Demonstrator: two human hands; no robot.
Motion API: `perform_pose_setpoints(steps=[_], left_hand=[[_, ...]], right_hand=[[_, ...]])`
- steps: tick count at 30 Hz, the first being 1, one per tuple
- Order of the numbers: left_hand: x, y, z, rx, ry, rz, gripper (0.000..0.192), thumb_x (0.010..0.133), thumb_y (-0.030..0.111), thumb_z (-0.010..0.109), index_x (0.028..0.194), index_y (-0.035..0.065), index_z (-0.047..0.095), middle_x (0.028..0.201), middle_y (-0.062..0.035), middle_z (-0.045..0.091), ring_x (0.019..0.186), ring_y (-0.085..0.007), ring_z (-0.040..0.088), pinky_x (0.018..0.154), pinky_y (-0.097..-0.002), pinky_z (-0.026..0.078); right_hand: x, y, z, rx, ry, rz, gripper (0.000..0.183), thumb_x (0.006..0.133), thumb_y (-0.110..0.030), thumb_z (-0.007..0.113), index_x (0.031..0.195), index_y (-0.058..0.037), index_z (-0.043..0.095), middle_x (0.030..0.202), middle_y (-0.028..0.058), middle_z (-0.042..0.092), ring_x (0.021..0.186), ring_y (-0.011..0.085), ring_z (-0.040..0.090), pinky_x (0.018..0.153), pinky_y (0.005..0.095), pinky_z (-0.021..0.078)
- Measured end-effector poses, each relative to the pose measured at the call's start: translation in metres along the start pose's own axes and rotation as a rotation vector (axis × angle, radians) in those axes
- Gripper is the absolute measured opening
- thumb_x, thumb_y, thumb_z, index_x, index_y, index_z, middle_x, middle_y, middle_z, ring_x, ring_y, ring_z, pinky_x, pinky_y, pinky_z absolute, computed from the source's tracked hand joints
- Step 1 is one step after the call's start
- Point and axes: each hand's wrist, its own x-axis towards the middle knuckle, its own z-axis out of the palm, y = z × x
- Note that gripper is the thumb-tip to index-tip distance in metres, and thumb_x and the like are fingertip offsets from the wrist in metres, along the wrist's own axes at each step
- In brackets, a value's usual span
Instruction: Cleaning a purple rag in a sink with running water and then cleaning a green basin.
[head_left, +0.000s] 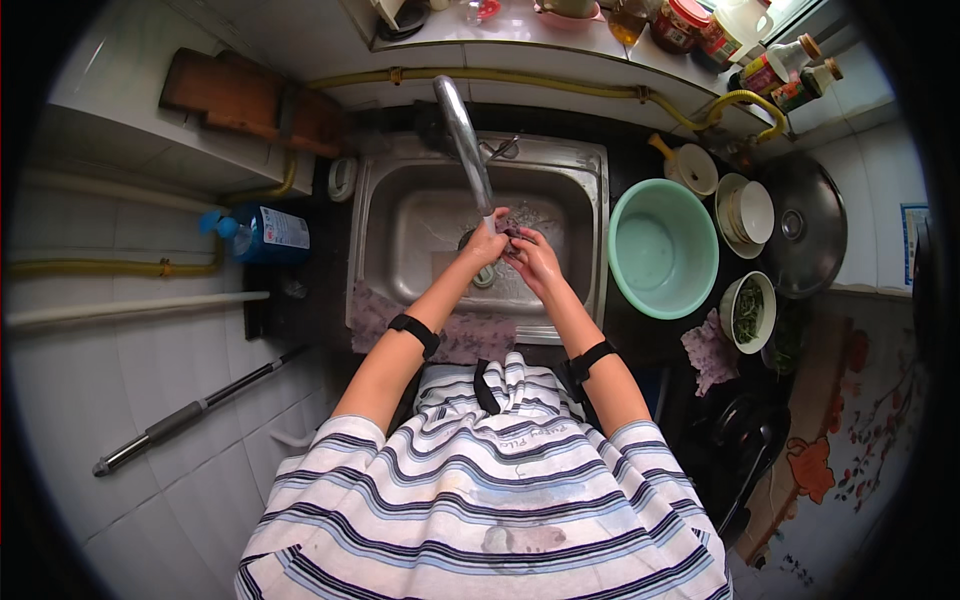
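Over the stainless steel sink (409, 259), both of my hands are at a small, wet, dark purple cloth (511, 228). My left hand (486, 243) grips the cloth from the left, directly beneath the spout of the chrome faucet (466, 146). Water runs from the spout onto this hand. My right hand (538, 261) pinches the cloth from the right with bent fingers. Part of the cloth is hidden by the fingers. Below the hands, the drain strainer (485, 276) shows partly, and water splashes on the basin floor.
A mottled purple cloth (472, 337) hangs over the sink's front edge. To the right stand a mint-green basin (663, 247), stacked bowls (750, 213), a bowl of green vegetables (748, 311), another cloth (709, 352) and a pan lid (814, 225). A blue pump bottle (270, 234) is at left.
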Motion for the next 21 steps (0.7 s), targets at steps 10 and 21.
perform_pose_setpoints(steps=[10,21], left_hand=[[-0.044,-0.053,-0.044,-0.189,-0.009,-0.266,0.038,0.071,0.002,0.063,0.106,-0.0017,0.048,0.098,-0.0119,0.059,0.087,-0.018,0.058,0.072,-0.0273,0.048],[-0.024,-0.05,-0.028,-0.42,0.366,-0.145,0.022,0.079,0.009,0.056,0.099,0.0016,0.051,0.086,-0.0069,0.058,0.079,-0.0145,0.056,0.066,-0.0251,0.045]], right_hand=[[0.044,0.041,0.047,-1.059,0.141,-0.548,0.041,0.076,-0.034,0.064,0.093,0.0,0.05,0.081,0.0201,0.06,0.077,0.0351,0.058,0.067,0.0396,0.0446],[0.05,0.023,0.004,-0.489,0.209,-0.085,0.02,0.082,-0.009,0.055,0.099,-0.0029,0.048,0.077,0.0041,0.055,0.065,0.015,0.055,0.061,0.03,0.0499]])
